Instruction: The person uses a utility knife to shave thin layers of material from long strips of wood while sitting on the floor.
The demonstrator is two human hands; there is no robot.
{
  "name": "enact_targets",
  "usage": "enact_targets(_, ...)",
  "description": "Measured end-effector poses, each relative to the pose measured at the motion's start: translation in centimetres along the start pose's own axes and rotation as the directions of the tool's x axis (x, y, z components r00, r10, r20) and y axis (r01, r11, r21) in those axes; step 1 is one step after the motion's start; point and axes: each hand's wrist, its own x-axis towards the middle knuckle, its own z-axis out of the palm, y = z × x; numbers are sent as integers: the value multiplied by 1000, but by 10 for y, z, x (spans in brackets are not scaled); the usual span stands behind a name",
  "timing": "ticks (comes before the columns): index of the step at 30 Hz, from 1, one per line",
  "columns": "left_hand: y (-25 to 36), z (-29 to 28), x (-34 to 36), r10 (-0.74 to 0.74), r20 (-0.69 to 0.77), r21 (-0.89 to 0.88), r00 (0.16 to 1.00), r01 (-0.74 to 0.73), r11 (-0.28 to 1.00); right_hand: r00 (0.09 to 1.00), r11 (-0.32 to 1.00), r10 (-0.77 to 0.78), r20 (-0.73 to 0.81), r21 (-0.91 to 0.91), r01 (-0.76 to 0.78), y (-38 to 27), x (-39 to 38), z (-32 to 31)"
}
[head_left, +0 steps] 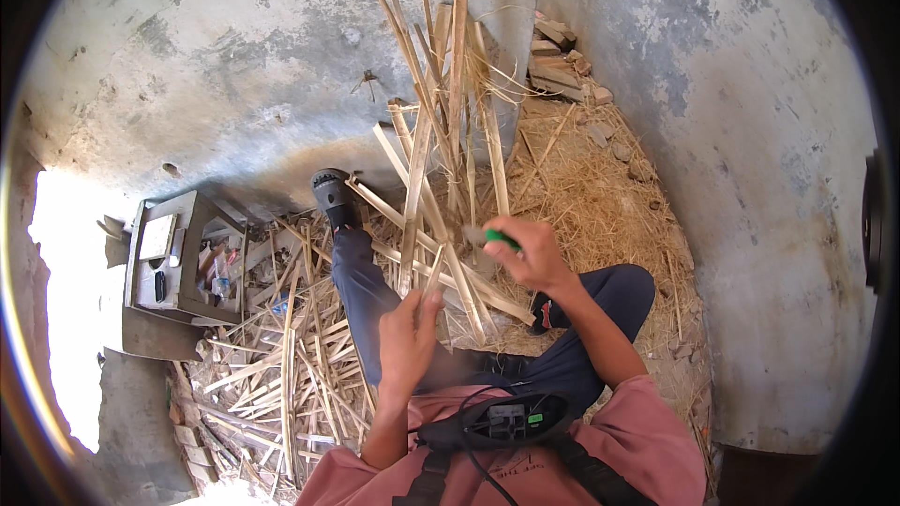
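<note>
Left hand [408,335]: low before my torso, I grip a strip [435,270] pointing up and away | Right hand [531,255]: higher, forearm slanting in from the right, clasped round a green-handled tool [503,240] near the strip's far end | leaning slats [457,75] just ahead; straw [586,197] rightward, wall [778,253] well beyond

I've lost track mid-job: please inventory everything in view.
held strip: 1, tan, centre
tool: 1, green-handled, centre, blurred
upright strips: several, tan, upper centre
loose strips: many, tan, floor at left
shavings: uncounted, straw-yellow, floor at right
blocks: several, brownish, far corner
box stand: 1, grey-brown, left
small items: several, mixed, on and in stand
walls: 2, patchy grey, ahead and right
waist pack: 1, black, lower centre
shoes: 2, black, on feet
shirt: 1, pink, bottom
trousers: 1, dark blue, lower centre
left grip: 1, bare, on held strip
right grip: 1, bare, on tool
</note>
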Motion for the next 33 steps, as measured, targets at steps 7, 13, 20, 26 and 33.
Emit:
enact_targets(7,2,12,1,84,3,-23,997,-83,996,983,985,-173,57,17,172,-13,-11,27)
enact_targets(13,20,8,-1,9,71,-86,997,-3,996,977,972,-213,13,-94,213,-16,-10,23)
enact_targets(20,12,3,-2,61,102,-82,993,-52,995,967,951,-254,10,-182,251,-14,-6,16)
enact_targets(26,7,1,-1,46,142,-128,989,-28,991,970,946,-239,31,-219,240,-14,-5,10)
enact_targets(33,9,-1,1,44,148,-125,988,-25,992,969,943,-247,15,-228,244,-13,-2,8)
